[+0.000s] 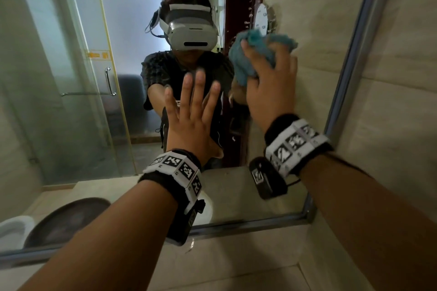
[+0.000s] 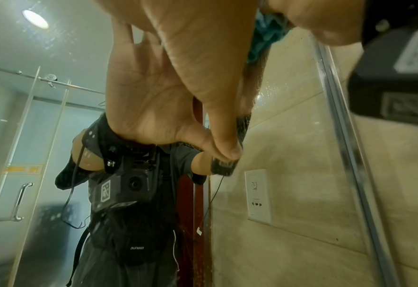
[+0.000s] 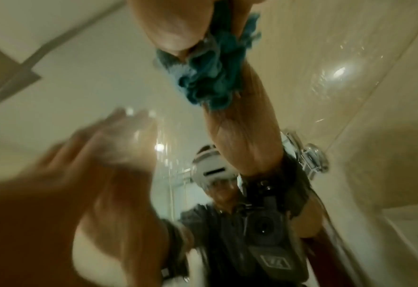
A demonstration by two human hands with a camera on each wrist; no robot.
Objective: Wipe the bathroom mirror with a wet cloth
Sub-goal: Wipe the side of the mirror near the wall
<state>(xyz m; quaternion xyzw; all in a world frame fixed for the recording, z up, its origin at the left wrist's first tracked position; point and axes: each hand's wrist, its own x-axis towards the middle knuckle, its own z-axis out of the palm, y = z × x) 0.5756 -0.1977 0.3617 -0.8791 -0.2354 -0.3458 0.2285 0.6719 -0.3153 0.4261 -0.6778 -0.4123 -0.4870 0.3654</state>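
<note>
Both hands are raised to the mirror [image 1: 71, 78]. Left hand [image 1: 191, 116] is flat, its fingers straight and spread, the palm against the glass. Right hand [image 1: 269, 82] has its fingers curled around a bunched blue cloth [image 1: 250, 54], which it presses on the glass just to the right of the left hand, near the metal frame [image 1: 350, 54]. Water drops sit on the glass above the cloth. Behind, beige wall tiles [image 1: 397, 78] stand beside the mirror.

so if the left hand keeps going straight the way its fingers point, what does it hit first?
Probably only glass: the left hand lies open and flat at the mirror, fingers pointing up it. Actual contact is hard to confirm.
</note>
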